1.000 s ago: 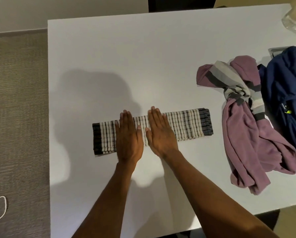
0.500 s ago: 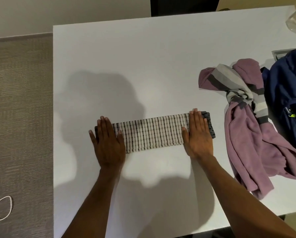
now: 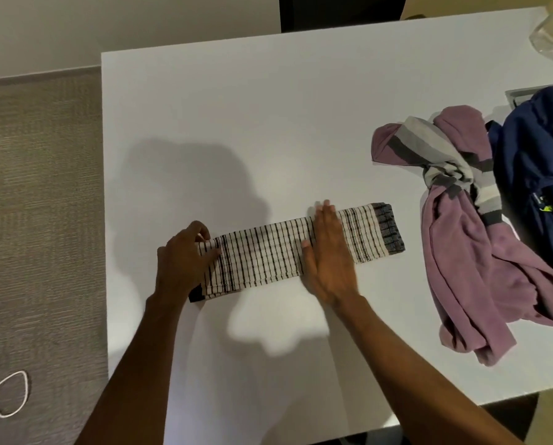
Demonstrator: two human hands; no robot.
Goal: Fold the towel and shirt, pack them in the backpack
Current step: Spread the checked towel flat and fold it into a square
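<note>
White with black stripes, the long folded towel (image 3: 262, 252) had its left end pinched by the curled left hand (image 3: 182, 261) while the right hand (image 3: 329, 255) pressed flat on it, mid-frame on the white table (image 3: 268, 123), with the mauve shirt (image 3: 477, 268) and navy backpack (image 3: 538, 162) at the right edge.

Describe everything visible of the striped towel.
The towel is folded into a long narrow cream strip with thin dark stripes and a dark grey checked band at its right end. It lies flat, slightly slanted, on the white table. The left hand grips its left end; the right hand presses flat right of its middle.
</note>
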